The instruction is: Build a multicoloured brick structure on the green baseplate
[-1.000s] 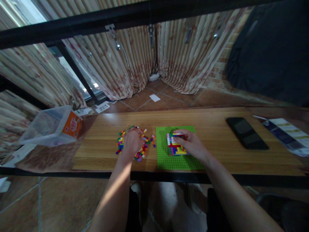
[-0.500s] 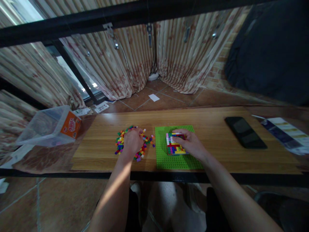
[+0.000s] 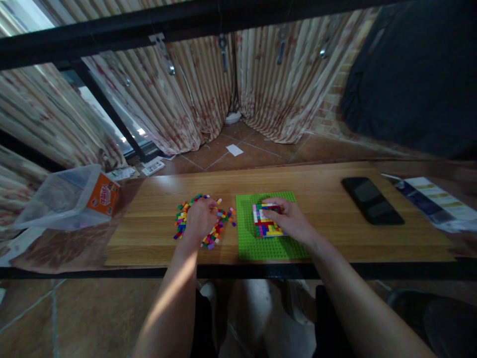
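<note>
A heap of small colourful toy bricks (image 3: pixel 217 232) lies on the wooden board. Over it is my left hand (image 3: pixel 200 219), fingers pinched together; what is between the fingertips, if anything, is too small to tell. To the right lies a green studded baseplate (image 3: pixel 248 246). On it sits a rectangular block built of toy bricks (image 3: pixel 265 226) in red, yellow, white, purple and blue. My right hand (image 3: pixel 291 219) grips this block from its right side, thumb across its top and fingers at the far edge. The hand covers the block's right part.
A black phone (image 3: pixel 372 200) lies on the right of the board (image 3: pixel 320 181). Beyond the right end is a printed packet (image 3: pixel 439 199). A clear plastic tub (image 3: pixel 63 194) with an orange label stands off the left end. A dark metal bar (image 3: pixel 130 271) runs along the near edge.
The whole view has shifted slightly. My left hand stays over the heap with its fingertips pinched. My right hand keeps its hold on the brick block.
</note>
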Demonstrator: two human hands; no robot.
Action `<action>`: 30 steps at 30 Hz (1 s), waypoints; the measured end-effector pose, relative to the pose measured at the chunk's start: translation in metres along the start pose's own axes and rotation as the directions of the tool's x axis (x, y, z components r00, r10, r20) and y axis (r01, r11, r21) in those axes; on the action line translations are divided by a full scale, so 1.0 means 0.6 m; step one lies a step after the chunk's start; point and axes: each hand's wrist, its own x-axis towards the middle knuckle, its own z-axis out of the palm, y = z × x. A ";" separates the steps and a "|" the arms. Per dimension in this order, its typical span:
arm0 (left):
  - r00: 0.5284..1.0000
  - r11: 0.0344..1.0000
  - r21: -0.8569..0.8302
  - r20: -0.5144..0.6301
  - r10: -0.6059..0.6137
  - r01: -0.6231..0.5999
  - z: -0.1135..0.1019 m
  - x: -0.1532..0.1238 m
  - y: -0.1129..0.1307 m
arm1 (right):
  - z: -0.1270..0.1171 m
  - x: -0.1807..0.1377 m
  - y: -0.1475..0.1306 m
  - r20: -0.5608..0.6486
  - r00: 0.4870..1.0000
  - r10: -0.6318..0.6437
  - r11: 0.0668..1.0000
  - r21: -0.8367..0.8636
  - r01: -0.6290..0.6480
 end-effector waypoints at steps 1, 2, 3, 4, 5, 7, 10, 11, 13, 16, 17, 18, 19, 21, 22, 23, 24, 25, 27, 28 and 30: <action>1.000 0.999 -0.050 -0.017 0.000 -0.001 0.000 0.000 -0.001 | 0.000 0.001 0.001 -0.002 1.000 -0.004 1.000 -0.004 0.004; 0.999 0.993 -0.121 -0.034 0.003 -0.007 0.001 0.001 -0.001 | 0.001 0.001 0.001 -0.006 1.000 -0.008 1.000 -0.006 0.008; 0.999 0.977 -0.210 -0.047 0.010 -0.020 0.003 0.002 -0.001 | 0.001 0.002 0.002 -0.007 1.000 -0.012 1.000 -0.007 0.012; 0.998 0.949 -0.314 -0.055 0.020 -0.037 0.005 0.002 0.000 | 0.002 0.002 0.003 -0.008 1.000 -0.014 1.000 -0.005 0.014; 0.998 0.904 -0.424 -0.054 0.034 -0.054 0.008 0.003 0.003 | 0.002 0.003 0.003 -0.009 1.000 -0.015 1.000 -0.002 0.015; 0.997 0.778 -0.623 -0.035 0.073 -0.079 0.014 0.001 0.014 | 0.003 0.003 0.003 -0.010 1.000 -0.019 1.000 0.000 0.019; 0.993 0.592 -0.803 0.006 0.122 -0.068 0.024 -0.007 0.042 | 0.002 0.002 -0.001 -0.015 1.000 -0.025 1.000 -0.014 0.025; 0.992 0.556 -0.829 0.013 0.125 -0.059 0.027 -0.010 0.052 | 0.002 0.002 -0.002 -0.017 1.000 -0.025 0.999 -0.024 0.024; 0.991 0.519 -0.853 0.019 0.133 -0.053 0.034 -0.017 0.071 | 0.002 0.002 -0.003 -0.023 0.999 -0.024 0.999 -0.043 0.023; 0.987 0.530 -0.842 -0.015 0.161 -0.100 0.045 -0.023 0.087 | 0.002 0.002 -0.003 -0.023 0.999 -0.033 0.998 -0.056 0.032; 0.984 0.545 -0.829 -0.033 0.175 -0.125 0.048 -0.025 0.090 | 0.003 0.003 -0.002 -0.024 0.999 -0.037 0.998 -0.057 0.035; 0.980 0.562 -0.813 -0.047 0.194 -0.150 0.051 -0.026 0.091 | 0.003 0.003 -0.002 -0.025 0.999 -0.041 0.998 -0.057 0.040; 0.975 0.579 -0.797 -0.058 0.212 -0.173 0.054 -0.027 0.092 | 0.003 0.003 -0.001 -0.025 0.999 -0.046 0.997 -0.057 0.045; 0.966 0.610 -0.763 -0.076 0.245 -0.215 0.058 -0.027 0.092 | 0.002 0.002 -0.002 -0.025 0.998 -0.054 0.997 -0.060 0.052; 0.963 0.623 -0.747 -0.086 0.255 -0.232 0.061 -0.028 0.092 | 0.002 0.002 -0.003 -0.026 0.998 -0.056 0.997 -0.063 0.055; 0.961 0.636 -0.731 -0.100 0.258 -0.247 0.063 -0.028 0.092 | 0.002 0.001 -0.005 -0.028 0.998 -0.057 0.996 -0.067 0.055; 0.961 0.650 -0.715 -0.117 0.252 -0.258 0.066 -0.028 0.093 | 0.001 0.000 -0.006 -0.029 0.998 -0.055 0.996 -0.072 0.053; 0.961 0.663 -0.700 -0.135 0.243 -0.266 0.070 -0.028 0.094 | 0.001 0.000 -0.008 -0.030 0.998 -0.054 0.996 -0.079 0.051; 0.960 0.686 -0.673 -0.168 0.224 -0.278 0.076 -0.029 0.096 | 0.000 -0.002 -0.010 -0.034 0.998 -0.061 0.993 -0.101 0.057; 0.959 0.696 -0.661 -0.181 0.217 -0.282 0.078 -0.030 0.098 | 0.000 -0.003 -0.011 -0.036 0.997 -0.069 0.991 -0.116 0.065; 0.958 0.711 -0.643 -0.193 0.211 -0.286 0.082 -0.031 0.101 | 0.000 -0.004 -0.012 -0.049 0.995 -0.085 0.986 -0.148 0.077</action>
